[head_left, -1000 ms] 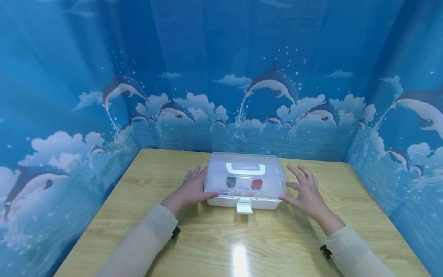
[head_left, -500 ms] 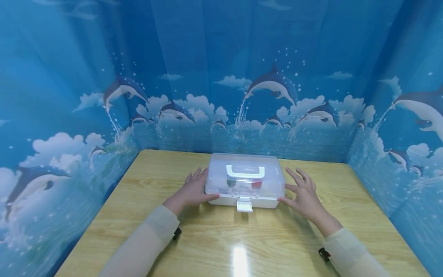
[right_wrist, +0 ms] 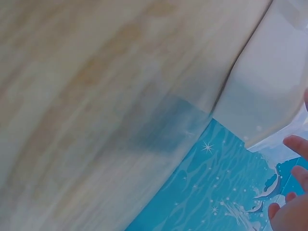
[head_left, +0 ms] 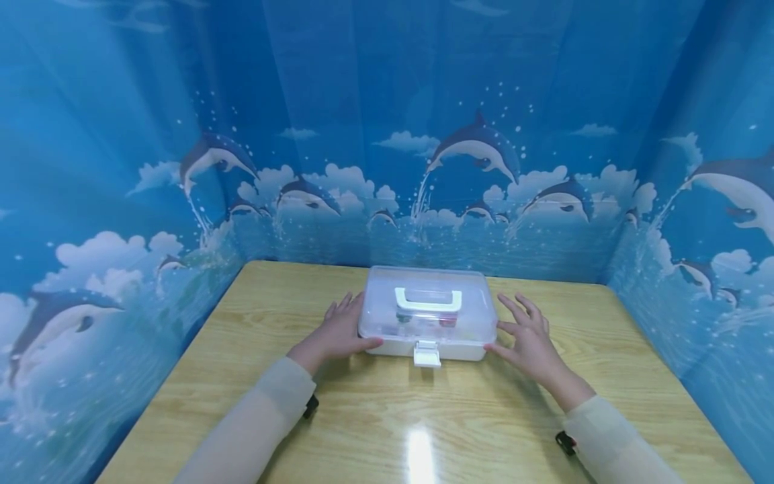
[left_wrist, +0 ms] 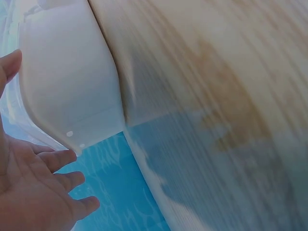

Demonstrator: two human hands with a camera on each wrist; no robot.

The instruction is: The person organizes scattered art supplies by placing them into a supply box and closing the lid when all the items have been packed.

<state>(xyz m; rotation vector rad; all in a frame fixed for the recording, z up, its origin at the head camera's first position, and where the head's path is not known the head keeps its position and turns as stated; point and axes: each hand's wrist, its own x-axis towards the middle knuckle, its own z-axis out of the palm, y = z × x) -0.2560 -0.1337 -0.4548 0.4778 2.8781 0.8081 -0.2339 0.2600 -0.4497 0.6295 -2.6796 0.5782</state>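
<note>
We see the left hand (head_left: 338,331) flat and open, thumb touching the near left corner of the storage box (head_left: 428,316), just as a second ago, while the right hand (head_left: 530,336), fingers spread and relaxed, has drawn in toward the box's right end, thumb at its corner. Between both hands on the wooden table (head_left: 387,417), the box lid has dropped from slightly raised to nearly shut. It's translucent over a white base, white handle (head_left: 428,300) on top, front latch (head_left: 426,355) hanging loose.
</note>
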